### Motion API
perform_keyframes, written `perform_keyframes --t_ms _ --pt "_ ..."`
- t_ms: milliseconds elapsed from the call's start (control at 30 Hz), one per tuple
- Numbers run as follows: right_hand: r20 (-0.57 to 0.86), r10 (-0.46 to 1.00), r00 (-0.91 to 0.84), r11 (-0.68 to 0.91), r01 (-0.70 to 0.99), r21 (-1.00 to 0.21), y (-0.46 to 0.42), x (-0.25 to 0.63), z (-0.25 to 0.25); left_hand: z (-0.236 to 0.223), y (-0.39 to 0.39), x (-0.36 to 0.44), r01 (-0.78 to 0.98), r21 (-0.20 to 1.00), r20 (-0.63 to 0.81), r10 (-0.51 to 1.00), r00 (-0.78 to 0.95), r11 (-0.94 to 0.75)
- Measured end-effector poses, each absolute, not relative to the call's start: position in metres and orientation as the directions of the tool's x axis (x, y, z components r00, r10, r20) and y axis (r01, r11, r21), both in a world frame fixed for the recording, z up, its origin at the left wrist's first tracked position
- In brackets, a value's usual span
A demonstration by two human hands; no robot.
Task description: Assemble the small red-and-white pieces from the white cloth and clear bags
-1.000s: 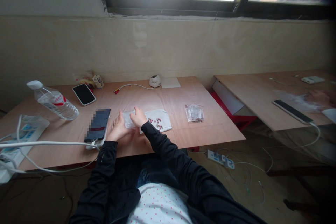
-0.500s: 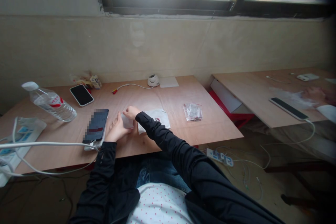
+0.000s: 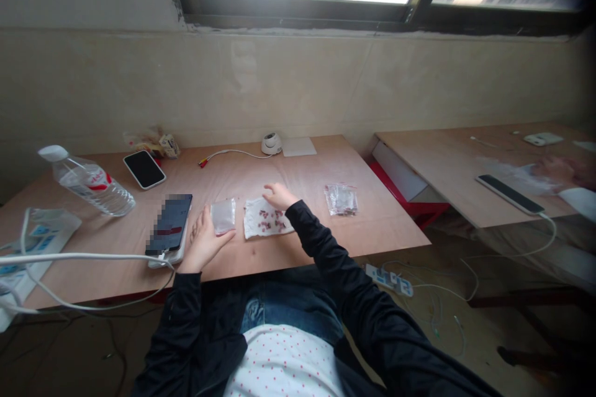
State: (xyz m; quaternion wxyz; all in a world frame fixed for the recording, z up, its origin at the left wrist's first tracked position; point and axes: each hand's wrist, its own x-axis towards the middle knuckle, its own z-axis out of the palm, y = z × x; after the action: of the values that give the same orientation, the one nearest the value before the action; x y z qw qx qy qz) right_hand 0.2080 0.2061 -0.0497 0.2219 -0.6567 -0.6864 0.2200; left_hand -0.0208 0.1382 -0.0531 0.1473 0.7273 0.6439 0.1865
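My left hand (image 3: 203,240) is raised just above the wooden table (image 3: 326,167), palm turned inward, pinching the lower edge of a small clear plastic bag (image 3: 223,216) between thumb and fingers. To its right lies a white sheet (image 3: 254,226) with several small red pieces (image 3: 267,218) scattered on it. My right hand (image 3: 278,196) hovers over the sheet's far edge with its fingers loosely stretched leftward and nothing in them. Both arms wear black sleeves.
A dark phone (image 3: 170,222) lies left of my left hand, another phone (image 3: 144,169) and a water bottle (image 3: 88,181) farther left. A clear bag of red pieces (image 3: 342,198) sits to the right. White cables (image 3: 69,255) cross the left edge. Another person's hand (image 3: 556,169) works at the neighbouring table.
My hands have parted. The right hand left the small clear bag and moved right to the white sheet, uncovering the red pieces. The left hand keeps the bag.
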Motion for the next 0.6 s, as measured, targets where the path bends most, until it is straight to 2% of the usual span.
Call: perform_keyframes --t_ms 100,167,233,300,433,600 --pt "0.004 0.983 0.185 -0.157 0.841 -0.519 0.186 0.273 -0.050 -0.048 0.120 0.000 0.819 0.554 0.193 0.980 0.046 -0.147" --pt "0.015 0.939 0.344 -0.297 0.832 -0.469 0.170 0.308 -0.053 -0.046 0.107 0.018 0.740 0.638 0.241 0.968 0.070 -0.212" --pt "0.085 0.806 0.586 -0.510 0.759 -0.405 0.156 0.331 -0.061 -0.045 0.094 0.035 0.635 0.717 0.242 0.957 0.163 -0.289" --pt "0.145 0.672 0.726 -0.639 0.668 -0.381 0.144 0.345 -0.072 -0.043 0.082 0.050 0.557 0.754 0.218 0.932 0.289 -0.349" --pt "0.121 0.567 0.815 -0.707 0.557 -0.436 0.132 0.357 -0.092 -0.037 0.067 0.067 0.460 0.800 0.173 0.882 0.439 -0.386" --pt "0.141 0.608 0.782 -0.643 0.589 -0.490 0.131 0.362 -0.101 -0.031 0.066 0.066 0.441 0.821 0.174 0.895 0.410 -0.361"
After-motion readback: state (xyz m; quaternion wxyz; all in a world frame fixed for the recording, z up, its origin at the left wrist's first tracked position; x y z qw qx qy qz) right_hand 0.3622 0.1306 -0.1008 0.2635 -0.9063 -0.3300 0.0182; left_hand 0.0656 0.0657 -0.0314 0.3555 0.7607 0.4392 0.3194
